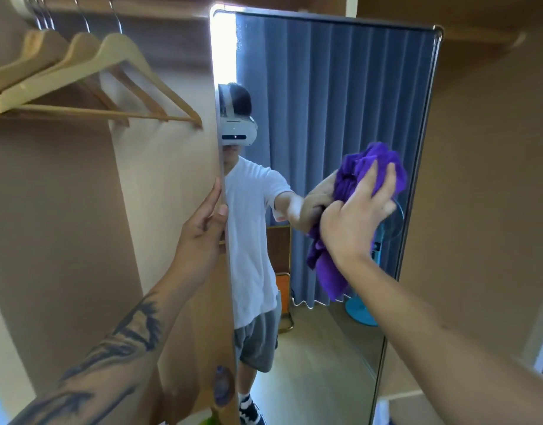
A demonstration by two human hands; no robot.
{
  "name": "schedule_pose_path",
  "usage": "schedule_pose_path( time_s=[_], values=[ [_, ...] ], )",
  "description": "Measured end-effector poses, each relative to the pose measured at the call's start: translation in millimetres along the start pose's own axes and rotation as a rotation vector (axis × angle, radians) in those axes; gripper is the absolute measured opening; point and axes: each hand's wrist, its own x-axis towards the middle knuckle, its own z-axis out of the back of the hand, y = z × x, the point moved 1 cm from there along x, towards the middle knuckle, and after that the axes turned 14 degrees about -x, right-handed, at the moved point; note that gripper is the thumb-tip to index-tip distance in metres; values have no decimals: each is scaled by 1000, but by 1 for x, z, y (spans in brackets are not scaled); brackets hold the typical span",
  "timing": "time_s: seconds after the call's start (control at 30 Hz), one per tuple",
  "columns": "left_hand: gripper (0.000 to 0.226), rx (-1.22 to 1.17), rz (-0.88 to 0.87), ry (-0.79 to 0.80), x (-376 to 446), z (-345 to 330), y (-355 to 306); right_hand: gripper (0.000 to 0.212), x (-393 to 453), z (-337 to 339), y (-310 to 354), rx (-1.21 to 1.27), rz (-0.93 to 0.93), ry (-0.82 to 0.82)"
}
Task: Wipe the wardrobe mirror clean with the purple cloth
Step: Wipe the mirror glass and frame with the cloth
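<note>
Cloth-work sits right of centre: the right hand [359,216] presses the bunched purple cloth [371,179] flat-fingered against the tall mirror [325,87] (long axis vertical), unwiped glass lying mostly above and below, while the left hand [202,222] grips its left edge.

Purple cloth [368,167], pale wood hangers [117,56], grey-blue curtain reflection [325,102].

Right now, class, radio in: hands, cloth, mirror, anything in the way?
Left hand grips mirror edge. Right hand presses purple cloth on glass. Nothing in the way.
</note>
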Motion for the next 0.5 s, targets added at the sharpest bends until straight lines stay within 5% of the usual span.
schedule_pose_path(
  time_s=[0.2, 0.33, 0.5],
  values=[
    [49, -10, 37, 7, 0, 1, 2, 68, -40, -19, 59, -167, 421, 5],
    [45, -59, 42, 19, -2, -2, -2, 70, -54, -28, 68, -573, 911, -25],
    [45, -37, 0, 19, -4, -6, -2, 73, -36, -34, 35, -603, 1255, 190]
  ],
)
